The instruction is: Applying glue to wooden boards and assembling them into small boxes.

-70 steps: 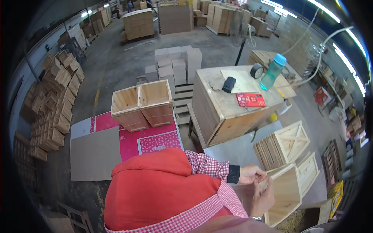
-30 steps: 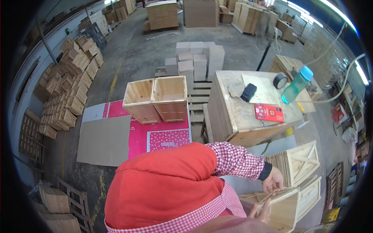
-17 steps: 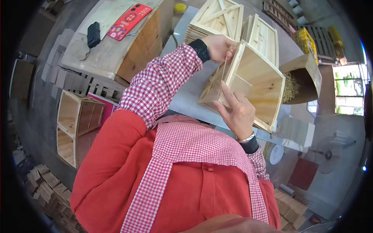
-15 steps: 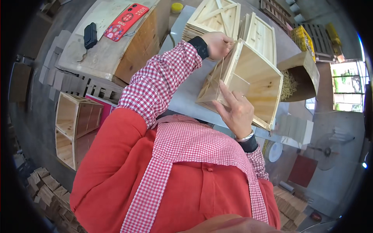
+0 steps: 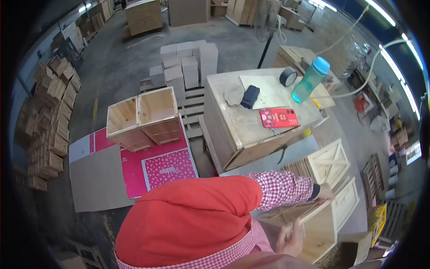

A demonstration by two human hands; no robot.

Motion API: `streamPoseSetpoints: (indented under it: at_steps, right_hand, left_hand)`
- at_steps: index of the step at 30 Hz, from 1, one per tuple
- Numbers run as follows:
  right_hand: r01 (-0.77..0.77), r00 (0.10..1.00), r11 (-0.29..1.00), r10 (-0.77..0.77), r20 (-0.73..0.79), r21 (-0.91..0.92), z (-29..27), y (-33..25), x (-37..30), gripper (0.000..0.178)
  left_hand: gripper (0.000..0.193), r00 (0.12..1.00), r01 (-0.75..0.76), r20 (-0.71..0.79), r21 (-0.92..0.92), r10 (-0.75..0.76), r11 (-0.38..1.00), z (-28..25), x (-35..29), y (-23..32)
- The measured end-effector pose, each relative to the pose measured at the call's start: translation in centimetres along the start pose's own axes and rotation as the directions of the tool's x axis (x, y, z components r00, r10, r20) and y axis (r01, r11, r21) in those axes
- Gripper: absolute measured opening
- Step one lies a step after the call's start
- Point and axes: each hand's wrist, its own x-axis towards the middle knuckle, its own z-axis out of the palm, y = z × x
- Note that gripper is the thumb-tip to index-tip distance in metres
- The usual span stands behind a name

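An open wooden box lies tilted on the grey worktop at the lower right, its hollow side toward the right. My left hand is closed at the box's upper corner; what its fingers pinch is too small to make out. My right hand lies against the box's near left edge, thumb and fingers stretched out and apart. A stack of wooden panels with crossed slats stands just beyond my left hand, and a framed wooden panel is beside the box.
A large wooden cabinet bears a red phone, a black case, a tape roll and a teal bottle. Two joined wooden boxes stand on pink cardboard at left. A carton sits right of the box.
The view has swung left and up, bringing the floor, cabinet top and bottle into sight. Both hands stay at the box, now lower right in the picture.
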Motion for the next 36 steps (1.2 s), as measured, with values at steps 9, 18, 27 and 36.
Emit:
streamPoseSetpoints:
  at_steps: [9, 18, 27, 36]
  right_hand:
    - [0.092, 0.980, 0.995, -0.095, 0.176, 0.026, 0.3, -0.4, 1.8, 0.061]
    - [0.116, 0.968, 0.993, -0.119, 0.219, 0.027, 0.5, 0.5, 1.6, 0.060]
    - [0.038, 0.970, 0.960, -0.102, 0.221, 0.278, -0.5, 1.5, 0.7, 0.055]
    - [-0.314, 0.861, 0.946, 0.320, -0.395, 0.083, -3.9, 22.2, -5.6, 0.034]
  left_hand:
    - [0.023, 0.949, 0.129, -0.302, 0.105, -0.092, 0.986, -4.6, -3.4, 3.2]
    - [0.030, 0.908, 0.151, -0.409, 0.121, -0.090, 0.981, -3.8, -5.3, 3.8]
    - [0.036, 0.865, 0.217, -0.492, 0.192, -0.098, 0.957, -2.5, -4.5, 3.4]
    - [0.039, 0.856, 0.206, -0.478, 0.664, 0.196, 0.719, 0.4, -2.9, 3.0]
